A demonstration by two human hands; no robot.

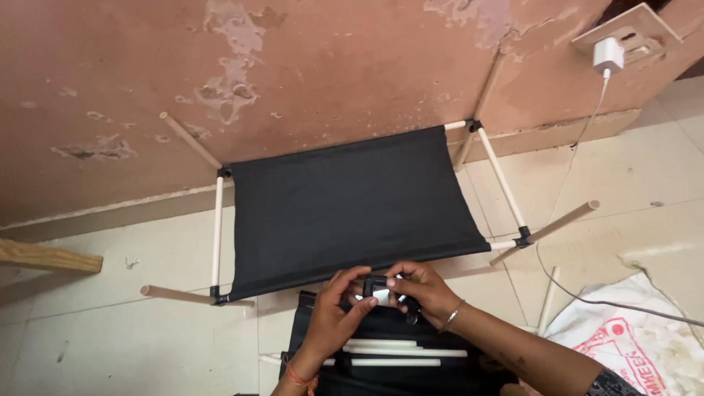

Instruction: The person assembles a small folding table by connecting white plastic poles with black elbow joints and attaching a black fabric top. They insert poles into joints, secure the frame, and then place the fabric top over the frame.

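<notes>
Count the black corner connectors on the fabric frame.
4: back-left connector, back-right connector, front-left connector, front-right connector. Both hands may hide another small black piece.

Hidden and cut-off parts

Small black connector [379,287] mostly covered by fingers of left hand [334,312] and right hand [425,290], shape too small to tell; forearms, black fabric [411,378] and white sack [645,334] cropped by bottom edge.
</notes>
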